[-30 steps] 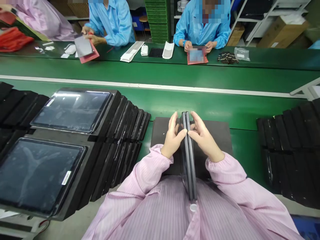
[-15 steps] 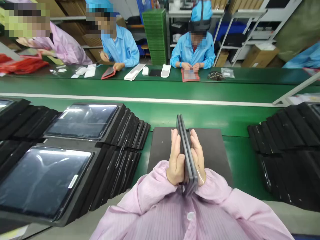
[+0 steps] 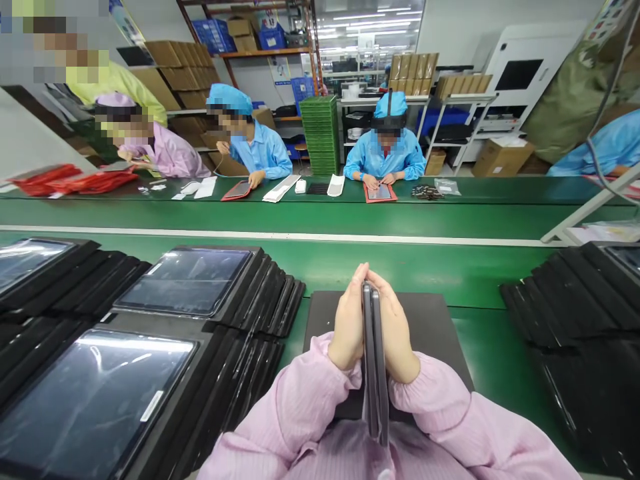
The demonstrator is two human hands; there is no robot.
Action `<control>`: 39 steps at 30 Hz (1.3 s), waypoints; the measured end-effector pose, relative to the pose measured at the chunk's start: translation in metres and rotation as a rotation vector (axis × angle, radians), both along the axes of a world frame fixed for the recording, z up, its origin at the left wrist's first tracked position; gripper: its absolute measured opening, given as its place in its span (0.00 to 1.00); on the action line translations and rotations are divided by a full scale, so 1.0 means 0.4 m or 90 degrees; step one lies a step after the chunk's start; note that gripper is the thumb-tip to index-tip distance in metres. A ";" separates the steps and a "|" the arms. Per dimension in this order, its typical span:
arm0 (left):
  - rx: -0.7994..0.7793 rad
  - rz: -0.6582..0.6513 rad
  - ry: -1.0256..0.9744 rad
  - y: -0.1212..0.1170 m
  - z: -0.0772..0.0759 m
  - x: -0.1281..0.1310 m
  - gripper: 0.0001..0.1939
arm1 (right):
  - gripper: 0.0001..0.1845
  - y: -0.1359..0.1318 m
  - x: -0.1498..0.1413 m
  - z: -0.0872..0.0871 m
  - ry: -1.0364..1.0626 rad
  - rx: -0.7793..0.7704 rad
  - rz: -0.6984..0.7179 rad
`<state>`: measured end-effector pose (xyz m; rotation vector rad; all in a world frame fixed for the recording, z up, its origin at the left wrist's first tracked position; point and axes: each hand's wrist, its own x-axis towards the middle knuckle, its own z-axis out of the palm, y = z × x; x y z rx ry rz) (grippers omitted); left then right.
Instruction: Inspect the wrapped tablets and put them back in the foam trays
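A dark tablet in a black case stands on edge between my two hands, above a black mat on the green bench. My left hand presses flat against its left face. My right hand presses against its right face. The fingertips of both hands meet over the tablet's far end. Pink sleeves cover both my arms.
Rows of black trays with glossy tablets fill the bench at my left. More black trays lie at the right. A green conveyor belt runs across. Beyond it sit several workers in blue or pink coats handling red-cased tablets.
The view has tilted up, showing more of the room. My hands slid forward along the tablet, and their fingertips now close over its far end.
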<state>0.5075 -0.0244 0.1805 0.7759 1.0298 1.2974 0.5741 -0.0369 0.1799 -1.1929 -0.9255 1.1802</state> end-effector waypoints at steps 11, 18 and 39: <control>0.010 0.044 0.056 0.005 0.003 0.023 0.20 | 0.18 0.026 0.023 -0.005 0.066 -0.041 0.042; 0.020 0.061 0.045 0.026 -0.010 0.041 0.19 | 0.18 0.049 0.031 -0.021 -0.007 -0.024 0.050; 0.048 0.074 0.120 -0.033 -0.027 -0.022 0.22 | 0.18 0.001 -0.002 -0.021 0.050 -0.010 0.075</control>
